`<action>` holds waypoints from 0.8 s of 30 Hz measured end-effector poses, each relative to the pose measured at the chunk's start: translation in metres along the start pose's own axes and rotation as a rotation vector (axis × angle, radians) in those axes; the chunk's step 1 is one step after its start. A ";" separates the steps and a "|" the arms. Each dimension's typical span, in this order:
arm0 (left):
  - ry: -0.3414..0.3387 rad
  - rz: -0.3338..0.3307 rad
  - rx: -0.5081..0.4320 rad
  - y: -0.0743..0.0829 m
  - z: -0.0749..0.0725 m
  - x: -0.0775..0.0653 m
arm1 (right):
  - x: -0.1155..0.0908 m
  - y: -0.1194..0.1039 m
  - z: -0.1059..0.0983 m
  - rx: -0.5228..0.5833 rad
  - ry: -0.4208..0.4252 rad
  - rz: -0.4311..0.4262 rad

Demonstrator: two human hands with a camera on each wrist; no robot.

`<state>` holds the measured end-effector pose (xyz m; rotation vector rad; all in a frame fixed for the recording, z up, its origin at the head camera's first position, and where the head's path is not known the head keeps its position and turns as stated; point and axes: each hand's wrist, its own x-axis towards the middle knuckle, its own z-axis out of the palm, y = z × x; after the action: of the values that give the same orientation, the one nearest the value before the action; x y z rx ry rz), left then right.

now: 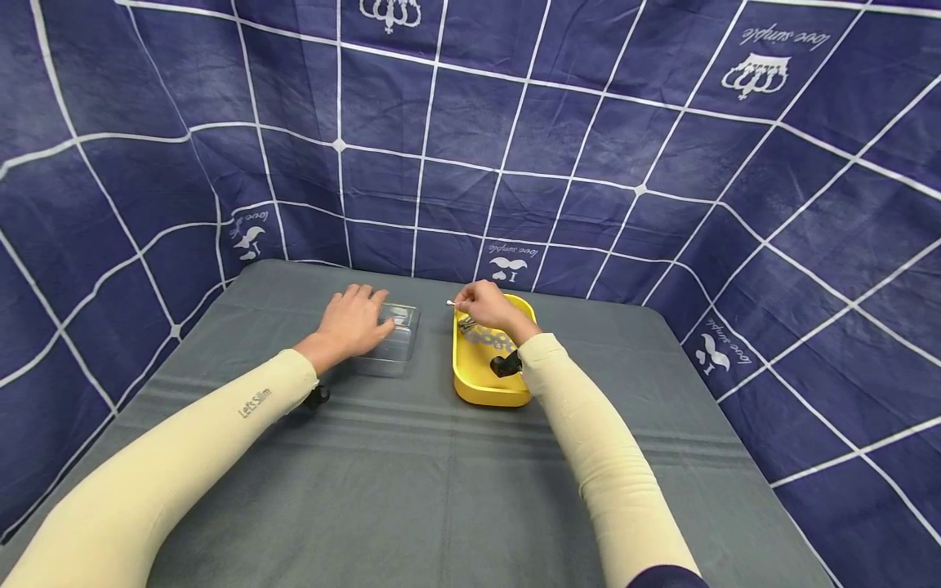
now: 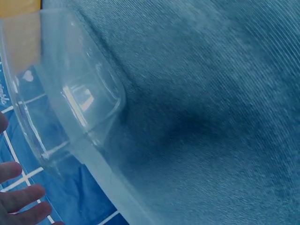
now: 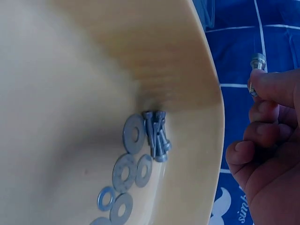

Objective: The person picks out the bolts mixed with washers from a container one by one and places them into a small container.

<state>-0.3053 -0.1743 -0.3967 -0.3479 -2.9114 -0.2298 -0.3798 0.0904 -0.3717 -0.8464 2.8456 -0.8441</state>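
Note:
My left hand [image 1: 354, 322] rests with straight fingers on a clear plastic box [image 1: 393, 336] on the grey table; in the left wrist view the clear plastic box [image 2: 65, 93] fills the left side, with fingertips [image 2: 21, 199] at the bottom left. My right hand [image 1: 485, 305] hovers over the far end of a yellow tray [image 1: 487, 390] and pinches a small metal bolt [image 1: 451, 303] between thumb and fingers. The right wrist view shows the bolt [image 3: 256, 65] at the fingertips, and several washers [image 3: 125, 173] and bolts [image 3: 157, 136] lying in the yellow tray [image 3: 93, 70].
The grey table [image 1: 412, 482] is walled on three sides by a blue cloth with white grid lines [image 1: 515, 139]. Black wrist-camera mounts sit under both forearms.

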 end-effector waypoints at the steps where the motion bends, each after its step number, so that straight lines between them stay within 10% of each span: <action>1: 0.000 -0.003 -0.004 -0.001 0.001 0.000 | 0.000 -0.001 0.000 0.005 -0.005 0.002; 24: -0.107 -0.090 -0.025 -0.025 0.022 -0.003 | 0.019 -0.026 0.005 0.043 -0.013 -0.019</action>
<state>-0.3125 -0.1949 -0.4223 -0.2401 -3.0359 -0.2690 -0.3825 0.0596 -0.3607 -0.8725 2.8020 -0.8948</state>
